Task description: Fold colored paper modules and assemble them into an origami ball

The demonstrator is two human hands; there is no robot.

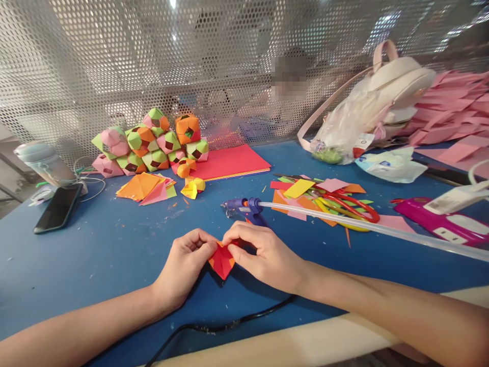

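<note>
Between my two hands is a small folded paper piece [222, 264], red with orange edges, its point facing down toward me. My left hand [187, 262] pinches its upper left edge between thumb and fingers. On the other side, my right hand [263, 252] grips the upper right edge the same way. Just beyond my hands lies a blue glue gun [244, 205] with a long clear glue stick [317, 210] running out of its back to the right. A stack of folded orange and pink papers [143, 188] and a small yellow folded piece [193, 188] lie farther off to the left.
Folded paper balls [153, 140] are piled before a perforated metal screen [229, 61]. Red sheets [237, 160], scissors [355, 206] among paper scraps, a magenta power strip [439, 219], a bag [397, 76], a phone [59, 208] and a cup [46, 163] surround the workspace. A black cable [229, 324] crosses near the front edge.
</note>
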